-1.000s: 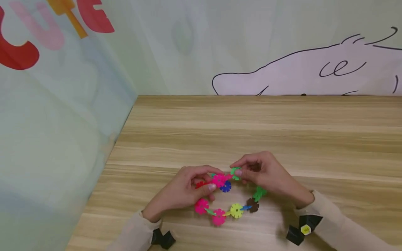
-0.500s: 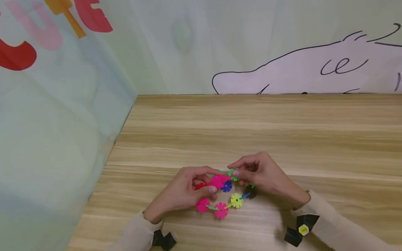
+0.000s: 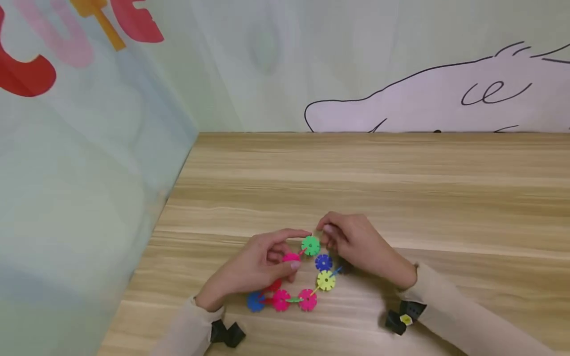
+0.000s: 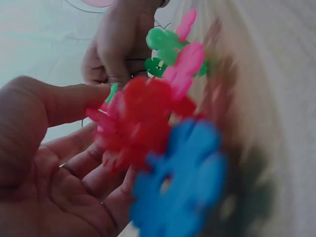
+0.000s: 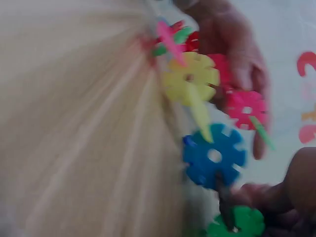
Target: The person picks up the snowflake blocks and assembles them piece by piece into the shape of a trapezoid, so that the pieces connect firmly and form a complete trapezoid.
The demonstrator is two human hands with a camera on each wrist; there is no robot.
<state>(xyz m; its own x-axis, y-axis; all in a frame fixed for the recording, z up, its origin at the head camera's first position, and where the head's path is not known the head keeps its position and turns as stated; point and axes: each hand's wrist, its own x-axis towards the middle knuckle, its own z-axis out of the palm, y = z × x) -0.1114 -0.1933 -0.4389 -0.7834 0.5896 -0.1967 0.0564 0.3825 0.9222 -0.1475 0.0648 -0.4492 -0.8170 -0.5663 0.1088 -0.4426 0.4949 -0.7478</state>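
Observation:
A chain of interlocking plastic snowflake discs curves between the hands, in red, pink, green, yellow and blue. My left hand pinches a pink disc near one end, its index finger stretched towards the green end disc. My right hand has its fingers curled over the other end, which it mostly hides in the head view. There, the right wrist view shows a green disc by the thumb, linked through a brown disc to a blue disc. A yellow disc sits along the chain's right side.
A dark blue disc is inside the curve; whether it is joined to anything I cannot tell. The wooden table meets a printed wall at the back and another at the left. Black blocks are strapped at the wrists.
My right hand has let go of the green end disc and curled over the chain's other end. The chain's near side has swung left, bringing a blue disc out at the lower left.

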